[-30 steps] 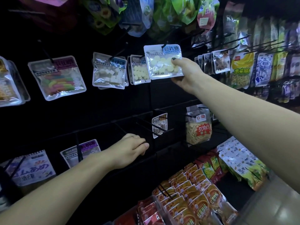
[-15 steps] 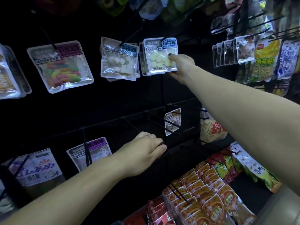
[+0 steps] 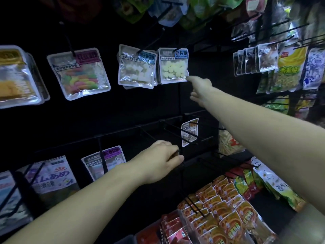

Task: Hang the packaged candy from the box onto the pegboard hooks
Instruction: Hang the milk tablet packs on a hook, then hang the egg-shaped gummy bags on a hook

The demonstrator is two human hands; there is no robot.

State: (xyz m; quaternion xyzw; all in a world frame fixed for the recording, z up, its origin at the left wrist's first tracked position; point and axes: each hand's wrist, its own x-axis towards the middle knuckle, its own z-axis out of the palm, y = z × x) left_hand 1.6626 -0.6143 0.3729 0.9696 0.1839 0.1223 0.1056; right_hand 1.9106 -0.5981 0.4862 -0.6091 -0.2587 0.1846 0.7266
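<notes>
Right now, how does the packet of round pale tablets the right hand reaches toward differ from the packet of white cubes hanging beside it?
The tablet packet holds round pale-yellow discs; the cube packet holds white blocks. The tablet packet hangs nearly straight, while the cube packet hangs tilted. The right hand points a finger at the tablet packet's lower corner; nothing touches the cube packet. Both are clear pouches with blue corner labels, hung on black hooks in the same row.

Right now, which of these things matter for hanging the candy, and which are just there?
Part of the job:
- round-candy packet on its hook
- right hand, fingertip touching the packet's corner
- left hand, resting on a lower rail

Just there:
- rainbow gummy packet
- orange snack packets
</notes>
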